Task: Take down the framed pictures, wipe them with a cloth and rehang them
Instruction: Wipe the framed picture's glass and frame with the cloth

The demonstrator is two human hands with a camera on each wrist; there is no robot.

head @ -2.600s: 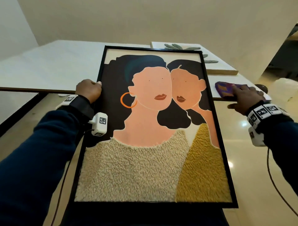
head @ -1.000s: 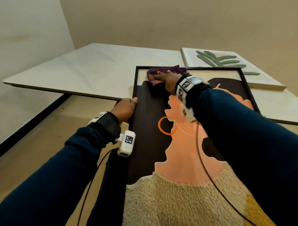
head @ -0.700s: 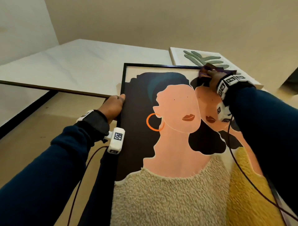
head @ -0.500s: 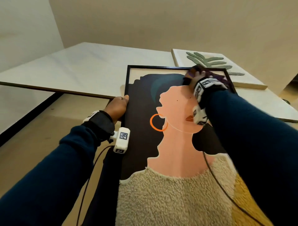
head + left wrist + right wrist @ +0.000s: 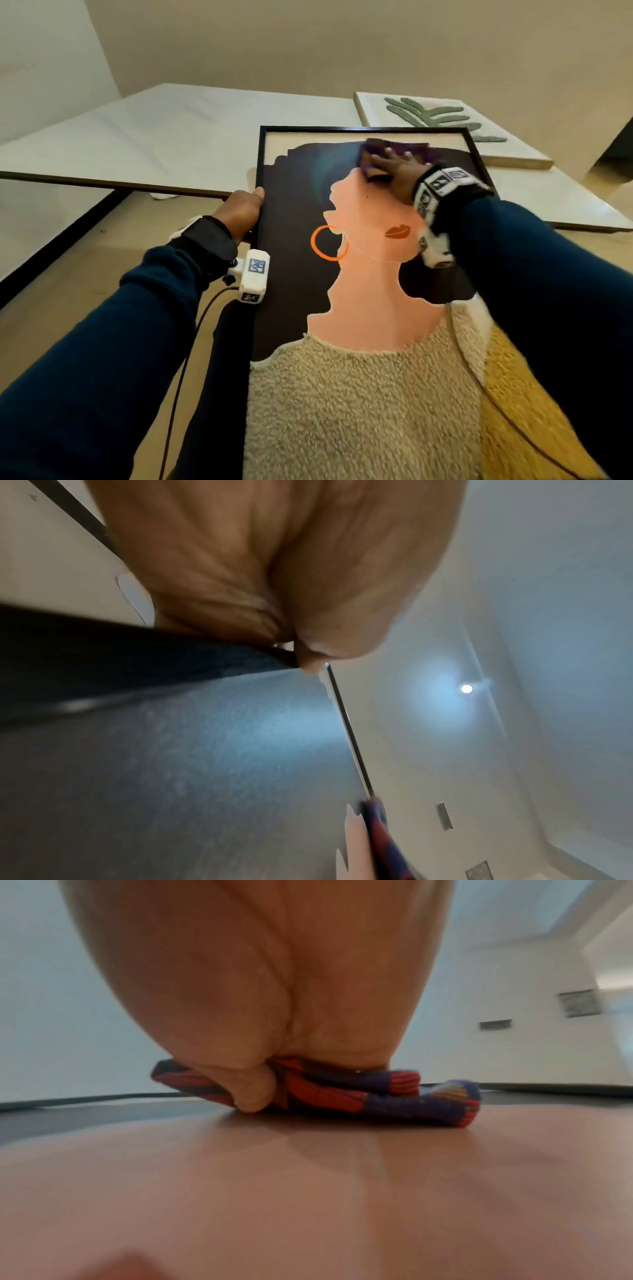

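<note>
1. Pale walls close in a white surface (image 5: 164, 137), and the framed picture (image 5: 359, 308) leans with its top edge on the surface's near rim, its long axis running away from the person, top end farthest

2. At the left edge of the frame, the left hand (image 5: 241, 214) clamps the black moulding, fingers curled round it with the thumb on the front, steadying it about a third of the way down from the top

3. Further right, the right hand (image 5: 394, 171) lies flat with fingers spread, pressing the purple and red cloth (image 5: 397, 152) onto the glass near the top, just right of centre

4. I reckon everything unwiped lies below that hand, towards the person, so the strokes must work down the long axis

5. Beyond, at far right, a leaf picture (image 5: 442, 123) lies flat on the surface
</note>
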